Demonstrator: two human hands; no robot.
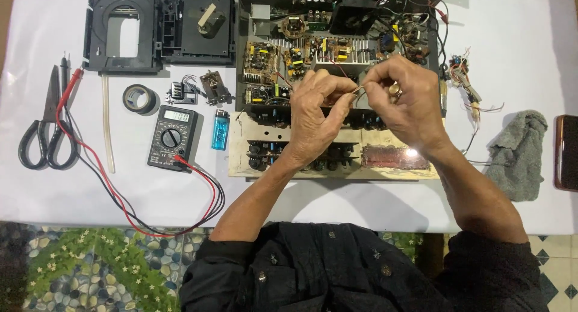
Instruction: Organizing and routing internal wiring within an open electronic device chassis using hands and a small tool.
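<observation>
My left hand (316, 116) and my right hand (404, 101) meet over an opened electronic chassis (337, 41) full of circuit boards and wires. Both hands pinch a thin wire (355, 90) between thumb and fingers, the fingertips almost touching. A ring sits on a finger of my right hand. Below the hands lies a beige board (241, 161) with rows of dark round parts and a shiny foil patch (394, 156). What the wire is joined to is hidden by my fingers.
On the white table: scissors (45, 128), a black tape roll (139, 99), a multimeter (171, 137) with red and black leads (120, 209), a blue lighter (220, 129), a black plastic tray mechanism (159, 26), a grey cloth (518, 152), a dark phone (566, 152) at the right edge.
</observation>
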